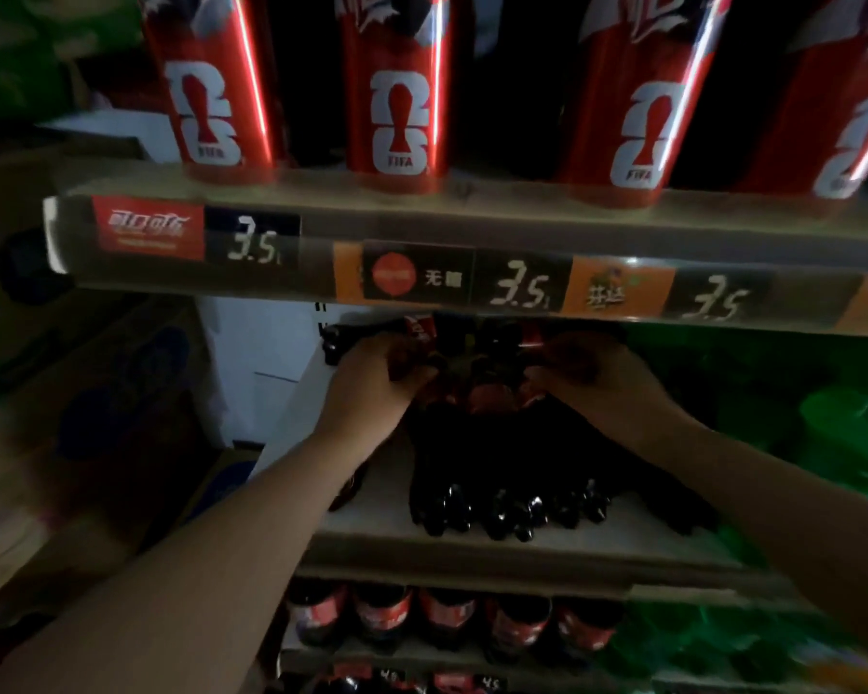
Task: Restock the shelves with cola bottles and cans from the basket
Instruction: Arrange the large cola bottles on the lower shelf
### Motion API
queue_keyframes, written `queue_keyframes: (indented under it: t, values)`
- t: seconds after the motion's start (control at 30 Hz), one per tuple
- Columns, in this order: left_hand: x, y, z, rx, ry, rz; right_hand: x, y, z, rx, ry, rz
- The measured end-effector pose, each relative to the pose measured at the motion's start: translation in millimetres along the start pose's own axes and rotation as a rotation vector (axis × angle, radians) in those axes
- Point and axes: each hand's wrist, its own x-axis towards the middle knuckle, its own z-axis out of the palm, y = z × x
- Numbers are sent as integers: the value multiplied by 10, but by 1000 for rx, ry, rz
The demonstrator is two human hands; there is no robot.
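Both my hands reach into the dim middle shelf (472,545). My left hand (372,380) grips the upper part of a dark cola bottle there. My right hand (587,373) grips another bottle beside it. Between them stand several cola bottles (492,453) with red labels, their dark bases (502,513) near the shelf's front edge. Tall red cola cans (397,92) line the shelf above. The basket is out of view.
A price rail (422,263) with tags reading 3.5 runs just above my hands. Another row of cola bottles (447,623) fills the shelf below. Green bottles (843,433) stand to the right. Cardboard boxes (96,418) are stacked at the left.
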Motion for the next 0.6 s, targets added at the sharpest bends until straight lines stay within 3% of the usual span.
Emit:
queue_keyframes:
  t: [0.3,0.4,0.6]
  values:
    - [634,-346,4,101,-174,-26,740,297,182,-242,-181,-85]
    - [872,-450,83,192,-151,-6,963,406,167,-375,-127,-99]
    - [1214,-706,137,302,-170,21,1296,700,108,-381,-54,-111]
